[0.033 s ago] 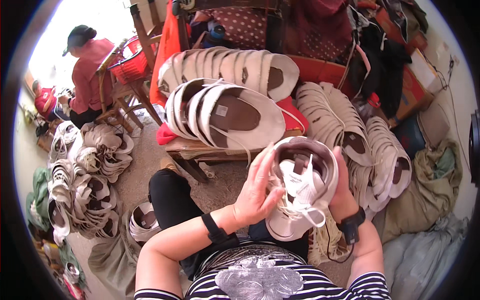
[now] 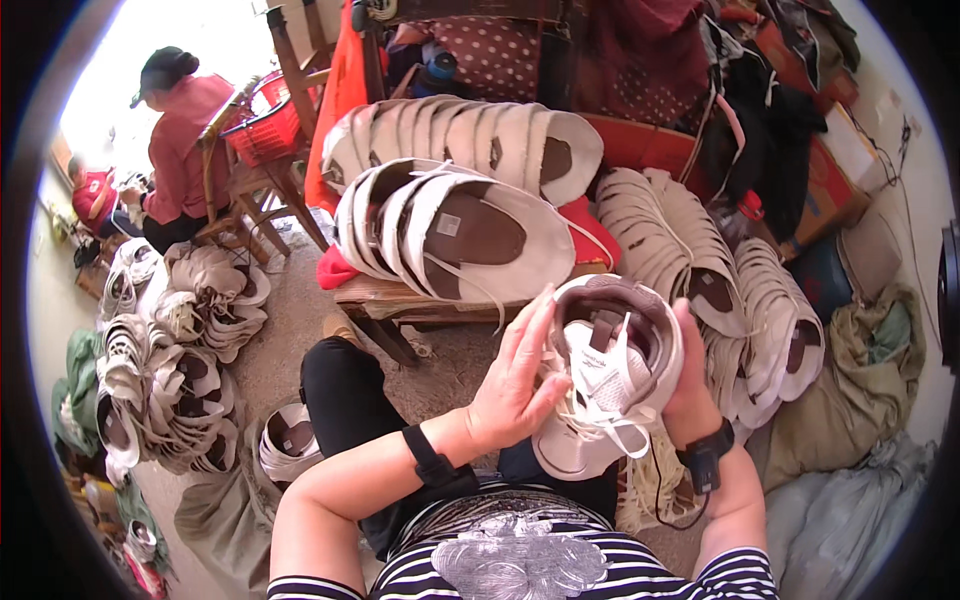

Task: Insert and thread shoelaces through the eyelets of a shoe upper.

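Observation:
A white lace-up sneaker (image 2: 590, 400) with a brown padded collar is held between my two hands, its opening facing up and its toe toward me. My left hand (image 2: 510, 385) presses on the shoe's left side, fingers stretched along it and thumb by the laces. Around the right side curls my right hand (image 2: 688, 390), its fingers mostly hidden behind the shoe. White laces (image 2: 610, 425) hang in a loose loop over the front. Just beyond, nested white shoe uppers (image 2: 520, 275) with brown insides lie on a wooden bench (image 2: 385, 292).
Behind them lies another nested row of uppers (image 2: 450, 140). More stacks (image 2: 670, 235) stand at right, beside a tan sack (image 2: 850, 390). Heaped uppers (image 2: 180, 390) cover the floor at left. A person in pink (image 2: 185, 140) sits far left near a red basket (image 2: 262, 130).
The view has shifted very slightly. My hands hold the sneaker in nearly the same place, tilted a touch differently.

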A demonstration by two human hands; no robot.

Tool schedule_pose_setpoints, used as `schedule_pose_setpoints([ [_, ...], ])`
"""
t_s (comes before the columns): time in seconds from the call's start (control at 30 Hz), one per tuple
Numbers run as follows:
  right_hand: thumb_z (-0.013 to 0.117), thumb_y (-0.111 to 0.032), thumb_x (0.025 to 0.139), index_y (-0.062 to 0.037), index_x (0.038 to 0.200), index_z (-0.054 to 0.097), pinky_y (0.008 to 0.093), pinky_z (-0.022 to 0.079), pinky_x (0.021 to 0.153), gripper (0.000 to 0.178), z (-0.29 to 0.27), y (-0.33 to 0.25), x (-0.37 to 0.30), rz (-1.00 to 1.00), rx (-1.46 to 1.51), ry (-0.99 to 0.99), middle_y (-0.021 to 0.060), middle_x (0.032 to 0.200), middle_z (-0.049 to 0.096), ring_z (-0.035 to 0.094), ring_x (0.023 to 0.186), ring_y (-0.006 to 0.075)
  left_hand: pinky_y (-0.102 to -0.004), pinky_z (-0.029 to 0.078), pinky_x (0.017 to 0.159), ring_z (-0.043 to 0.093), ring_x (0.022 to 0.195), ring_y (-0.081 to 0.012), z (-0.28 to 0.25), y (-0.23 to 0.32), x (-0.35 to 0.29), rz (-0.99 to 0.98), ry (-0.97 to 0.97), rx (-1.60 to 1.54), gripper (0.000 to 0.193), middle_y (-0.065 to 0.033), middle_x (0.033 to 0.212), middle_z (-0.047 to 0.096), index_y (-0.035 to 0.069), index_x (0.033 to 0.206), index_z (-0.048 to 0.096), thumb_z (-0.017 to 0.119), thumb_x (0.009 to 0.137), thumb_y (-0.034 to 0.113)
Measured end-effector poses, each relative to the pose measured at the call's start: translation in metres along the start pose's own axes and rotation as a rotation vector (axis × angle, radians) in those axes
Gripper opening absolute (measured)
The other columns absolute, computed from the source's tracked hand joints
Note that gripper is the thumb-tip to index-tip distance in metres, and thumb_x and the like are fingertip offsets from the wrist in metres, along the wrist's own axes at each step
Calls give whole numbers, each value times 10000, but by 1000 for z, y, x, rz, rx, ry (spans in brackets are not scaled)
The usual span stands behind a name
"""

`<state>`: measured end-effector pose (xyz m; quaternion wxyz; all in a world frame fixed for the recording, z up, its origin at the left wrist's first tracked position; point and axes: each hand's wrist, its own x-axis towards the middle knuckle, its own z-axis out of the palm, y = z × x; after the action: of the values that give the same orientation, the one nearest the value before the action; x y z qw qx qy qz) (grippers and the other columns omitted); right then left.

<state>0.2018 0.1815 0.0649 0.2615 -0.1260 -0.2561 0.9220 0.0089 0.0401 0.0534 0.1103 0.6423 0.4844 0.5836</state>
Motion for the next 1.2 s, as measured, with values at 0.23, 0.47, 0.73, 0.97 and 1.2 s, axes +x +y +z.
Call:
schedule_pose_setpoints([
  [0.23,535,-651,885,89,1361,428,376,519,907,886,24,-63,-25,-470,-132,-223,177,1165,640,632,997,237,-444,421,945,510,1128,-306,-44,-35,21,73,-266,688,266,-93,1176,570,69,1063,651,661,799,101],
  [0.47,711,-665,739,68,1474,196,504,417,1058,1159,66,-61,5,-341,-203,-474,254,1378,470,531,1223,378,-374,392,860,492,1014,-223,-56,-59,45,381,-484,1128,178,-59,988,548,80,872,602,596,729,186],
  [0.73,524,-178,860,58,1324,434,445,519,940,528,63,-3,47,80,-306,-92,251,1182,609,630,1080,384,-374,402,751,517,857,-233,-62,-66,49,243,-333,986,128,-35,807,521,112,770,574,663,726,192],
  [0.97,449,-114,908,77,1323,425,419,507,961,458,53,26,79,168,-254,-38,229,1203,602,635,1085,337,-368,415,740,540,849,-235,-68,-48,54,178,-217,807,157,-41,824,526,88,813,586,670,719,182],
  [1.2,477,-169,940,40,1240,534,357,534,871,371,53,27,89,314,-353,-60,141,1096,655,671,952,230,-383,454,725,579,798,-276,-72,-57,41,158,-64,688,162,-71,840,564,61,862,611,692,723,80],
])
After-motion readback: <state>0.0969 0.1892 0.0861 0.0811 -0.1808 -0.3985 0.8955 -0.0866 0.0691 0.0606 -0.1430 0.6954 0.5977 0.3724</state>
